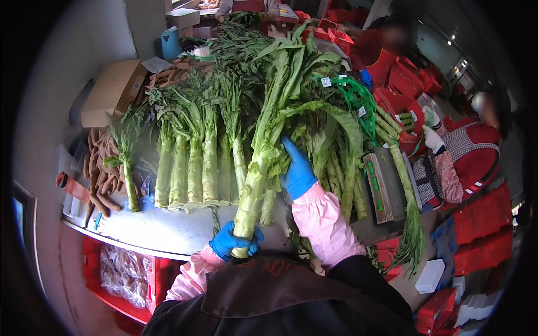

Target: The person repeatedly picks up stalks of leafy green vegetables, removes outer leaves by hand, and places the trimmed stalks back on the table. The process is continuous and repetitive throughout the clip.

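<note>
A large celtuce stalk (253,185) with a leafy top slants across the middle, its cut end towards my body. My left hand (236,240), in a blue glove, is wrapped around the thick stem near that cut end. My right hand (298,168), also blue-gloved, is at the leaf bases higher up, with leaves between thumb and fingers; some fingertips are hidden. Left of the held stalk, several celtuce stalks (195,168) lie side by side, leaves pointing away from me. More celtuce (348,189) lies beyond my right forearm.
A thin celtuce (130,180) lies near brown root vegetables (98,176) and a cardboard box (110,90) on the left. Green netting (357,96) and a scale-like device (380,189) stand right. Below the metal table (155,235) is a red crate (155,281). Several people work nearby.
</note>
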Demonstrator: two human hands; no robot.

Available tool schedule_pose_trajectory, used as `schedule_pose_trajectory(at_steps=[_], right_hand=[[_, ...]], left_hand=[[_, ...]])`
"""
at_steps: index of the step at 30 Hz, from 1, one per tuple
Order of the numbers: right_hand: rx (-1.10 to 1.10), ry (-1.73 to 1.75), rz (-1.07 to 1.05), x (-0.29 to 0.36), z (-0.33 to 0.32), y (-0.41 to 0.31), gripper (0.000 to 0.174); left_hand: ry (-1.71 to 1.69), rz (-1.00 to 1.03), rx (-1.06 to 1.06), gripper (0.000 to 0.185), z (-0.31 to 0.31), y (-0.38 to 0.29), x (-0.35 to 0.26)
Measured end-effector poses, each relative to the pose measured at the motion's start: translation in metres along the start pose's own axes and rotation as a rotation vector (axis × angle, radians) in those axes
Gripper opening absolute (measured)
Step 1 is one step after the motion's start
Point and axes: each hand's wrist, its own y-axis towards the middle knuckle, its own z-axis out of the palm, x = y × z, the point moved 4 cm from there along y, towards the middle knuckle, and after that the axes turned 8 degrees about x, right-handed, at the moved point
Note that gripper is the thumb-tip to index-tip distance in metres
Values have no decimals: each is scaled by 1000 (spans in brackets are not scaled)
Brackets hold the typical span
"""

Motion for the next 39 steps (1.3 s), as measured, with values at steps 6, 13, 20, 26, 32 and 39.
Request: schedule_pose_trajectory(at_steps=[6,13,20,26,32,39], right_hand=[[20,254,119,-37,-23,-27,26],[-26,122,80,-46,-41,-79,21],[-86,-16,-121,-7,-5,-30,23],[-138,-159,-232,-27,-40,-12,27],[-298,-364,-275,-22,-24,-22,20],[-291,5,-227,-26,-15,-46,27]], left_hand=[[-4,71,-164,34,-4,7,3],[339,129,-434,29,-44,14,4],[620,177,-524,34,-19,-12,1],[1151,213,-756,41,-34,-20,5],[1299,192,-832,41,-46,-22,7],[1141,53,-763,40,-49,-16,13]])
